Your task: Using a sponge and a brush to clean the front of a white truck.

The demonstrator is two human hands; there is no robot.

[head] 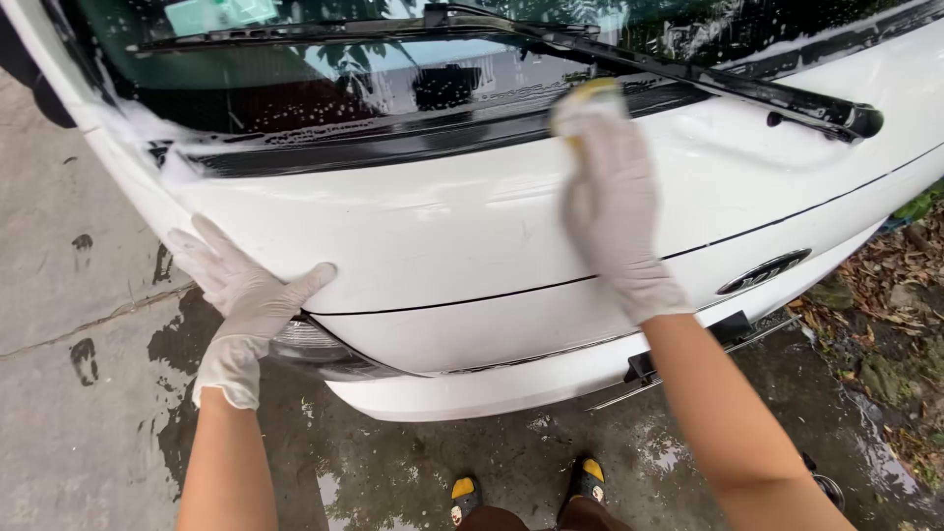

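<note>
A white car fills the upper view, its hood wet and soapy below the dark windshield. My right hand, in a white glove, presses a yellow sponge against the hood just under the windshield's lower edge. My left hand, also gloved, rests flat with fingers spread on the hood's corner, right above the headlight. Foam clings along the windshield base.
Two black wiper blades lie across the glass. Wet concrete ground spreads below and left. Dead leaves and dirt lie at the right. My feet in yellow-and-black sandals stand close to the front bumper.
</note>
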